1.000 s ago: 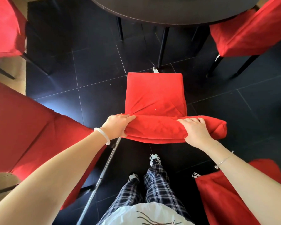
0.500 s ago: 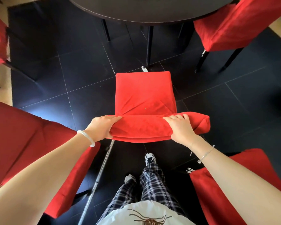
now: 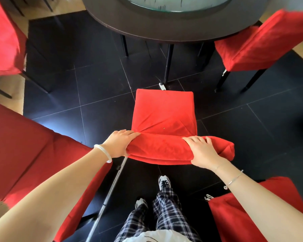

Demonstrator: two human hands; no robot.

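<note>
Head view. Shows the left hand [image 3: 120,144] wrapped over the left end of the red backrest [image 3: 157,151], the right hand [image 3: 202,151] draped over its right part with fingers slightly spread, both clamped on the padded top. Places the chair [image 3: 163,112] straight ahead on the dark floor [image 3: 94,84], seat facing the round tabletop [image 3: 147,23], front edge just short of a table leg [image 3: 168,63]. Compared with a second ago, reveals more of the tabletop and its glass centre [image 3: 175,2], yet keeps the same grip and much the same gap between seat and leg. Suggests little real travel so far: probably a push to tuck the chair under, barely begun. Notes a metal pole [image 3: 110,191] running beneath the seat, a likely snag.
</note>
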